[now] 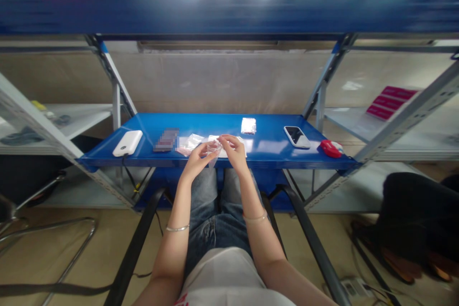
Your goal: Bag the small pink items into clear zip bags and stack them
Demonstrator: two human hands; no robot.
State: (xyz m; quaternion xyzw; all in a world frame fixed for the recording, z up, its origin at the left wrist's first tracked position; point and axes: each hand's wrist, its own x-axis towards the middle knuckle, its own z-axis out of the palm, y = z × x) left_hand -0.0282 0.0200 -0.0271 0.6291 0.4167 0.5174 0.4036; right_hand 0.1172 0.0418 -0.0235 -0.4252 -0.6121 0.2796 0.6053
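Observation:
My left hand [198,157] and my right hand [234,152] meet at the front edge of a blue metal shelf [272,146]. Together they pinch a small clear plastic bag [214,149] between the fingertips. What the bag holds is too small to tell. Just behind the hands lie more clear bags [190,142] and a white sheet [241,147] on the shelf. A bracelet sits on each wrist.
On the shelf: a white power bank [127,143] with a cable at left, a small dark card [167,139], a small packet [248,125] at the back, a phone [296,136] and a red object [331,148] at right. Shelf uprights flank my knees. A black bag [416,215] lies on the floor right.

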